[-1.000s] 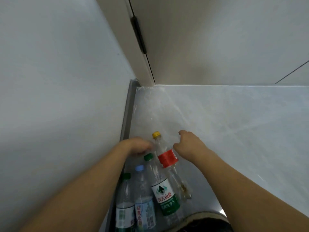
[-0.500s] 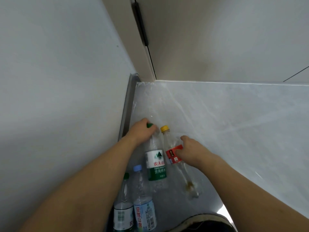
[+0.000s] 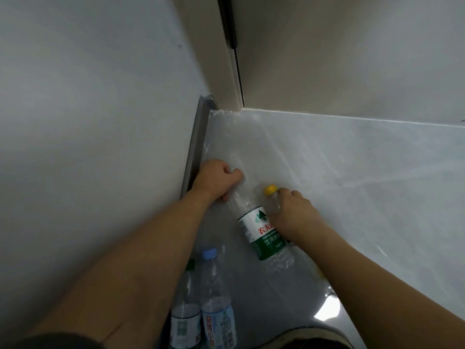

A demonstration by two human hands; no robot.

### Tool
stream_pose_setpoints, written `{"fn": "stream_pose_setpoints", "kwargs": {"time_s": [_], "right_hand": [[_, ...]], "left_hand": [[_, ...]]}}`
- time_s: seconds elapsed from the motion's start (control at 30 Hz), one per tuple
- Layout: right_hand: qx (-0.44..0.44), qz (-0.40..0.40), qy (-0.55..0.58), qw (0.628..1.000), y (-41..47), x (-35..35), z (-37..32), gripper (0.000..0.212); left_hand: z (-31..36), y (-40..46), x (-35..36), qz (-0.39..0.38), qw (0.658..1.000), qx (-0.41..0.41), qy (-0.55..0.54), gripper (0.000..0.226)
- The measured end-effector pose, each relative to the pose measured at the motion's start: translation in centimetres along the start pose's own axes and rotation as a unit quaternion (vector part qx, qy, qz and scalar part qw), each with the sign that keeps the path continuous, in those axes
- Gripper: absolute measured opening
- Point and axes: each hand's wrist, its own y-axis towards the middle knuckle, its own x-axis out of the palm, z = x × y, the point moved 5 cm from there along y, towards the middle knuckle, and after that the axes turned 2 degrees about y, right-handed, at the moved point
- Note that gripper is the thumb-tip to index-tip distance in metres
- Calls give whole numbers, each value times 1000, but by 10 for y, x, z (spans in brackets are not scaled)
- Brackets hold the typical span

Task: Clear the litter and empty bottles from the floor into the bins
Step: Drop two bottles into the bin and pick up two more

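Plastic bottles (image 3: 261, 230) in both hands (image 3: 216, 180)

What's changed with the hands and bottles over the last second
The left hand took the green-label bottle by its neck and drew it up out of the row. The right hand closed round the yellow-capped bottle, now covering its red label. The blue-capped bottle and the green-capped one beside it stayed put.
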Motion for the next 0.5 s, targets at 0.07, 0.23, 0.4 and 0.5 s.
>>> {"fn": "stream_pose_setpoints", "kwargs": {"time_s": [0.07,0.23,0.4,0.5], "right_hand": [[2,3,-15,1000,1,-5,5,49],[4,39,9,999,1,-24,27,29],[-2,104,98,990,-4,-58,43,24],[-13,134,120,984,-18,-93,51,29]], "left_hand": [[2,0,2,1,1000,-2,-5,33],[3,-2,3,6,1000,-12,-6,37],[12,-9,4,55,997,-44,18,47],[23,-10,8,54,994,-80,40,48]]}}
